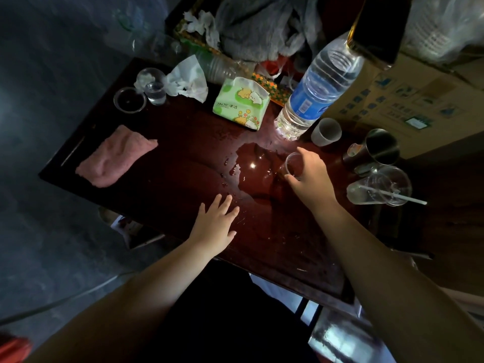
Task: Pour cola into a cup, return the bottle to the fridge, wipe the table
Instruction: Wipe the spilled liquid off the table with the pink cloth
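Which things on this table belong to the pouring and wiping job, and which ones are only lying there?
For the job: clear cup, gripped by the right hand; puddle on the table; pink cloth.
Only lying there: water bottle; tissue pack; paper cup; metal cup; plastic cup with straw.

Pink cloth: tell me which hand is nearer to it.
Left. The left hand is spread over the table, right of the pink cloth, not touching it. The right hand grips a clear cup beyond the spill, farther off.
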`<control>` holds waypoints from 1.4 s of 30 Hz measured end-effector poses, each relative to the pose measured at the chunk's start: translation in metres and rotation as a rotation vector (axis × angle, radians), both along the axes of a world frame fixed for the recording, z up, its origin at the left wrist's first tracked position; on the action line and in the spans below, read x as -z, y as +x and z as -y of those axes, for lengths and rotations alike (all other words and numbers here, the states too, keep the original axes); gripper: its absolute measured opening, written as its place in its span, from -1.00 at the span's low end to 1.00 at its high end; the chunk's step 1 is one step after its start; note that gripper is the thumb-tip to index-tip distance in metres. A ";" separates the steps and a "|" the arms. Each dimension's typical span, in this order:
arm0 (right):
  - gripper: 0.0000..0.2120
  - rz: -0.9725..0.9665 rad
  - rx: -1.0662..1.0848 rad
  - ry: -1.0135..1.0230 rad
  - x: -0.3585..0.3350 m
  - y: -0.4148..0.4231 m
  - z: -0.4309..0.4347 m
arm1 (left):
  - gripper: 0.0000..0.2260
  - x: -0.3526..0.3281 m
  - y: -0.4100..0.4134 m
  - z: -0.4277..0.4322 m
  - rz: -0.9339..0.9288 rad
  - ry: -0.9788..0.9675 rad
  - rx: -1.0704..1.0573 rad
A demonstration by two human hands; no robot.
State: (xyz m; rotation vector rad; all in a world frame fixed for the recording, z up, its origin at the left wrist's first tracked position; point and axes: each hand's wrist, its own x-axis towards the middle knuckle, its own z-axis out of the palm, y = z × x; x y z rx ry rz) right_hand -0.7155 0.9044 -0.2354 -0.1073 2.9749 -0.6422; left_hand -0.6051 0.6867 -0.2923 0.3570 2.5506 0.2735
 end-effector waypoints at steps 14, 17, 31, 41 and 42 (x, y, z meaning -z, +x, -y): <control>-0.32 0.018 0.210 0.036 -0.017 0.063 -0.065 | -0.45 0.002 0.000 0.002 -0.025 -0.011 0.023; -0.32 0.055 0.285 0.062 -0.018 0.083 -0.082 | -0.46 0.004 0.000 0.001 -0.037 0.000 0.022; -0.33 0.148 0.515 0.075 -0.006 0.127 -0.129 | -0.46 0.003 0.000 -0.003 -0.052 -0.056 0.036; -0.33 0.191 0.510 0.079 0.002 0.125 -0.138 | -0.46 0.002 0.001 -0.005 -0.063 -0.056 0.023; -0.31 0.194 0.510 0.079 0.003 0.126 -0.139 | -0.46 0.002 0.001 -0.005 -0.064 -0.056 0.023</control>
